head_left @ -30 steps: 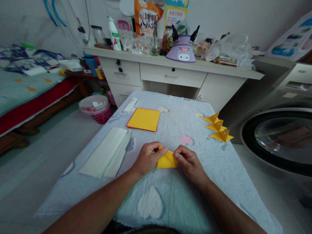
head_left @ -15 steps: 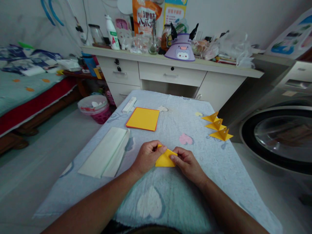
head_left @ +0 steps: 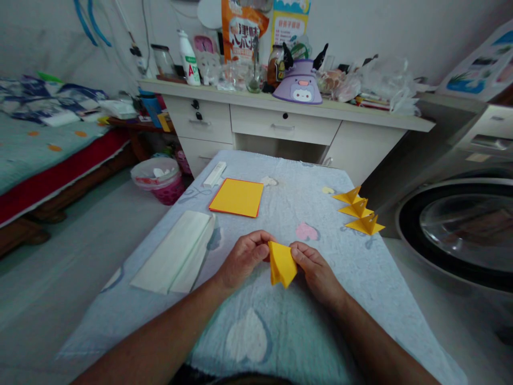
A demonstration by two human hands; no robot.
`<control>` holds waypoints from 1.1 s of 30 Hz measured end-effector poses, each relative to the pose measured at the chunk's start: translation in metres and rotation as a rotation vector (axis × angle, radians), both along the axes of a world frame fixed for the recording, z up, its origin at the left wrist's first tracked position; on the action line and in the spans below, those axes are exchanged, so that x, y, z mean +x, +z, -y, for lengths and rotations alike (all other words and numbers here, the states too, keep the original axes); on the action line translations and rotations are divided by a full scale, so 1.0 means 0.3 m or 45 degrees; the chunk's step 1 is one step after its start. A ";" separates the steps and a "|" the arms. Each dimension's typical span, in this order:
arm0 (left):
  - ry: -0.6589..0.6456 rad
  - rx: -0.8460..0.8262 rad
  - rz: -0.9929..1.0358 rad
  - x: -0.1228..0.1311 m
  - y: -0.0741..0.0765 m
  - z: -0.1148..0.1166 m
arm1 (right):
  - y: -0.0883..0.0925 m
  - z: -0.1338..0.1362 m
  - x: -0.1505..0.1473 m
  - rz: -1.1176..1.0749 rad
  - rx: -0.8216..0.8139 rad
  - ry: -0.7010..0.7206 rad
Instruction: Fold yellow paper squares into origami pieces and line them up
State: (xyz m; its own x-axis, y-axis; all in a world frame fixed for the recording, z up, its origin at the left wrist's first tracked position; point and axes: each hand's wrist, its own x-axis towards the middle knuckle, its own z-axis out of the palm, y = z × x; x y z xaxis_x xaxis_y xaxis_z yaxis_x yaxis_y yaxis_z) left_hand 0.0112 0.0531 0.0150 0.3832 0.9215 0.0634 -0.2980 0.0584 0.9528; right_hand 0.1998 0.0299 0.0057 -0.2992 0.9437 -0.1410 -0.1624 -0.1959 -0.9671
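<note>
A folded yellow paper piece [head_left: 282,263] stands on edge between my two hands, just above the blue cloth-covered table [head_left: 256,331]. My left hand [head_left: 242,258] pinches its upper left corner with curled fingers. On the other side, my right hand [head_left: 316,272] grips its right edge between thumb and fingers. A stack of yellow square paper sheets [head_left: 237,197] lies flat beyond my hands. Three finished yellow folded shapes [head_left: 358,209] sit in a row near the table's right edge.
A folded white cloth [head_left: 178,252] lies at the table's left. A small white tube [head_left: 215,173] rests by the paper stack. Behind stand a cluttered desk [head_left: 288,115], a pink bin [head_left: 157,179] on the floor, a bed [head_left: 44,149] at left and a washing machine [head_left: 457,230] at right.
The yellow piece was lying flat under my fingers; now both hands have lifted and turned it so it stands on edge, its point hanging down.
</note>
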 end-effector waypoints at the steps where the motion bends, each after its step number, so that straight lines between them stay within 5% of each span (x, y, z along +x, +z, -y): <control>1: -0.024 -0.004 0.084 0.000 -0.002 0.002 | 0.003 0.000 -0.003 -0.057 -0.043 -0.005; 8: -0.224 0.089 -0.080 0.014 -0.001 0.019 | 0.031 0.014 -0.021 -0.286 -0.278 0.079; 11: -0.185 0.185 -0.117 0.026 0.004 0.020 | 0.028 0.024 -0.023 -0.340 -0.330 0.207; 15: -0.268 0.045 0.032 0.035 0.004 0.018 | 0.005 0.022 -0.025 -0.317 -0.282 0.348; 17: -0.311 -0.031 0.133 0.034 0.006 0.015 | -0.005 0.012 -0.021 -0.250 -0.224 0.247; 21: 0.018 -0.026 0.001 0.028 0.006 0.004 | -0.004 -0.007 0.000 -0.114 0.059 -0.026; 24: 0.087 -0.020 -0.147 0.027 -0.005 -0.002 | 0.014 -0.005 0.013 -0.085 0.206 -0.059; 33: 0.131 0.132 -0.367 0.037 0.001 0.021 | -0.002 0.003 -0.001 0.075 0.132 -0.125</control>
